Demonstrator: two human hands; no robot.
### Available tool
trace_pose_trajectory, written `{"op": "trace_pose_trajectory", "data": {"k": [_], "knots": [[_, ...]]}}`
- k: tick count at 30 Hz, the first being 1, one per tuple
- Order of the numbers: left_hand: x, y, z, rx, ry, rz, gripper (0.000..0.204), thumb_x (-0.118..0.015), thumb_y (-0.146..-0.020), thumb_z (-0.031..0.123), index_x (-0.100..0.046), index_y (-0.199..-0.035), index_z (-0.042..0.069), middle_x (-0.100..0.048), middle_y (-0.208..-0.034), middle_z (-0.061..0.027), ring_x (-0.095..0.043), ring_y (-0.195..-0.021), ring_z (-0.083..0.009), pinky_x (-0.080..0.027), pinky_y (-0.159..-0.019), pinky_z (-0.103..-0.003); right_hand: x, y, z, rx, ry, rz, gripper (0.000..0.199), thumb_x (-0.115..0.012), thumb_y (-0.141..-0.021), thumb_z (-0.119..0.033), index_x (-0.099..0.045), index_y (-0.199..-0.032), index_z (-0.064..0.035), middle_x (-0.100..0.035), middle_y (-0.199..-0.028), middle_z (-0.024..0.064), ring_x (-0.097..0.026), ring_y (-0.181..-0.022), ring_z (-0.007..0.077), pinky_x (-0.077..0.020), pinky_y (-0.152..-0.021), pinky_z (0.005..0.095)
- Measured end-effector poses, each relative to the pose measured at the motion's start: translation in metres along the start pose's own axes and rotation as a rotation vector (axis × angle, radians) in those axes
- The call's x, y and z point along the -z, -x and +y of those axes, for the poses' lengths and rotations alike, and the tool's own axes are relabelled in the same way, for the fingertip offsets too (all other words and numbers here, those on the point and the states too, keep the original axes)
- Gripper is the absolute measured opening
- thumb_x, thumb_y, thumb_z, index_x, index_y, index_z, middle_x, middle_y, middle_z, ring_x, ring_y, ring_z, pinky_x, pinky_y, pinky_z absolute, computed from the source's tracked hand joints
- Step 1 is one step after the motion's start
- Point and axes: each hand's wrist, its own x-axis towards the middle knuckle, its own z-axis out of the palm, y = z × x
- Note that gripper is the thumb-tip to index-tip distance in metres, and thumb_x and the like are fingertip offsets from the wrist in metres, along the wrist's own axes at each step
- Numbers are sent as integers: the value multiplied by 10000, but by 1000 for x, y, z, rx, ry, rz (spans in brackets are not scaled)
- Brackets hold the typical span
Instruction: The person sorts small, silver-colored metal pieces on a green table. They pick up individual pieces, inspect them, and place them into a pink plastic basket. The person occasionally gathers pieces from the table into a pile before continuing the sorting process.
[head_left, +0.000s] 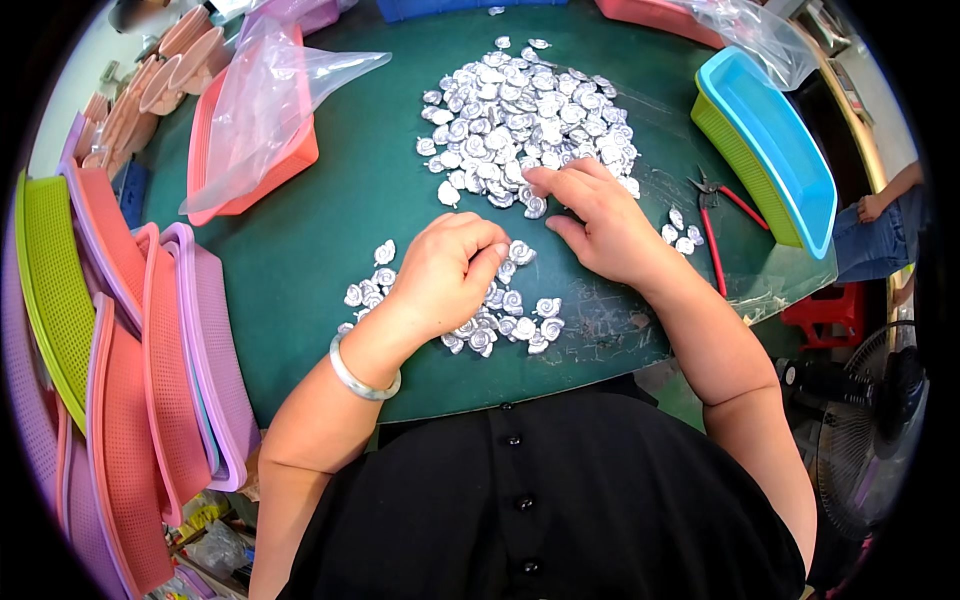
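Many small silver pieces with a spiral pattern, like snail shells, form a large pile [530,120] on the green table. My left hand [445,270], with a pale bangle [360,375] at its wrist, is closed in a pinch; a silver spiral piece [521,252] shows at its fingertips. Below and around that hand lies a smaller, looser group of the same pieces [510,325], partly hidden by it. My right hand [605,225] reaches to the near edge of the large pile. Its index finger touches pieces there, and its thumb is apart, with nothing visibly held.
Red-handled pliers [712,225] lie on the right beside a few loose pieces [682,235]. Beyond them stands a blue and green basket [755,150]. A pink basket with a plastic bag [265,130] sits far left. Stacked baskets [130,350] line the left edge. A fan [865,430] stands right.
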Motion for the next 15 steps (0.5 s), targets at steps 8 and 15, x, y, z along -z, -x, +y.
{"op": "trace_pose_trajectory", "data": {"k": [8,15], "knots": [[-3,1,6,-240,-216,34,83,-635,-715,70,-639,-795,48,-538,-741,-59,-505,-761,-251,-415,-692,-353,3,1,-4,40,59,-23,476,-640,-665,10,-547,-1125,-73,-595,-852,84,-521,-833,271,-421,-766,378],[-5,0,-1,-173,-185,109,124,-643,-716,81,-647,-830,34,-555,-730,-76,-517,-739,-255,-424,-674,-356,0,0,-4,75,51,-45,491,-608,-685,22,-533,-1161,-73,-585,-838,91,-522,-817,273,-423,-761,369]]}}
